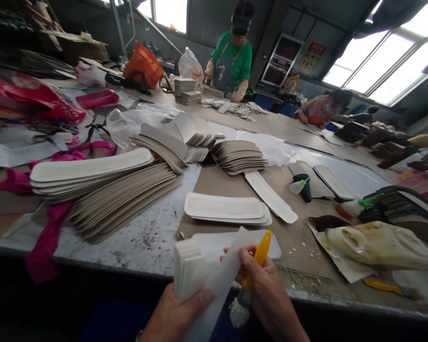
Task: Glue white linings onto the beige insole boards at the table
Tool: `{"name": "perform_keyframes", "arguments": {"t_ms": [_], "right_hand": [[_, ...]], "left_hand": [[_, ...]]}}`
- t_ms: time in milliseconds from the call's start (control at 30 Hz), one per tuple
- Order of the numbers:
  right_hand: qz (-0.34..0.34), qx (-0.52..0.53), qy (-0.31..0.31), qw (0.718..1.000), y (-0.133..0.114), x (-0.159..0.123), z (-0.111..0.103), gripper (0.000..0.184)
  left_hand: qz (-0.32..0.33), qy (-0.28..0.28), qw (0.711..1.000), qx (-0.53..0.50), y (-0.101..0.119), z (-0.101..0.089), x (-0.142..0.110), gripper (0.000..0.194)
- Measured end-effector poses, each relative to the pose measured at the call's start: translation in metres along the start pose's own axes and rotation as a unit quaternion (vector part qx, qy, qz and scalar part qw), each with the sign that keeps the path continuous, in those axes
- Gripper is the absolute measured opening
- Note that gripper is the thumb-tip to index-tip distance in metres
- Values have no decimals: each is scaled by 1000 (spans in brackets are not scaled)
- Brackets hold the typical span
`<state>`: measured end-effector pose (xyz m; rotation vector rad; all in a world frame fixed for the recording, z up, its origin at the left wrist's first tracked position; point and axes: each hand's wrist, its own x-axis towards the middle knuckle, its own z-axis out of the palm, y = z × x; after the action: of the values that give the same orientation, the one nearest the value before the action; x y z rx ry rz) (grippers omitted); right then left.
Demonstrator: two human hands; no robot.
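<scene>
My left hand [180, 308] is closed round a stack of thin white strips [189, 270], held upright over the table's front edge. In my right hand [266, 285] is a glue brush with a yellow handle [262, 251], its bristles [239, 312] pointing down and coated with whitish paste. The same hand's fingers also pinch the upper end of one translucent white strip [224, 280], tilted away from the stack. Just beyond my hands lies a long white padded panel [271, 242], partly hidden by them. Behind it rest more white panels [224, 207].
Piles of grey-beige panels [124, 199] stand at the left and middle. A pale glue-stained container [381, 244] and another yellow-handled brush [385, 286] lie at the right, near small bottles with green tips [299, 184]. Across the table a co-worker in green [231, 61] handles pieces.
</scene>
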<state>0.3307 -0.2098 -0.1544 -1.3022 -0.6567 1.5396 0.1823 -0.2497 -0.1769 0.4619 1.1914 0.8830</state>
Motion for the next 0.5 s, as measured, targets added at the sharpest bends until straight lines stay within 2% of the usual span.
{"name": "perform_keyframes", "arguments": {"t_ms": [67, 133, 167, 233, 300, 367, 433, 500], "right_hand": [[16, 6, -7, 1000, -12, 0, -15, 42], [25, -22, -38, 999, -27, 3, -30, 40], [28, -57, -59, 996, -34, 5, -36, 38], [21, -173, -101, 979, -48, 11, -43, 33], [-7, -323, -141, 936, -57, 19, -39, 27], [-35, -443, -200, 873, -61, 29, -26, 23], [-46, -505, -258, 822, -58, 40, -9, 21], [-49, -539, -292, 788, -52, 50, 6, 18]], "left_hand": [[-2, 16, 1000, 26, -4, -10, -1, 48], [19, 77, 996, 51, -1, -19, 1, 46], [28, 108, 992, 60, 3, -23, 3, 46], [30, 132, 988, 79, 14, -29, 9, 48], [14, 116, 989, 95, 25, -30, 17, 45], [-4, 84, 990, 111, 33, -29, 25, 40], [-20, 60, 991, 116, 38, -28, 32, 40], [-36, 44, 991, 119, 41, -27, 37, 39]]}}
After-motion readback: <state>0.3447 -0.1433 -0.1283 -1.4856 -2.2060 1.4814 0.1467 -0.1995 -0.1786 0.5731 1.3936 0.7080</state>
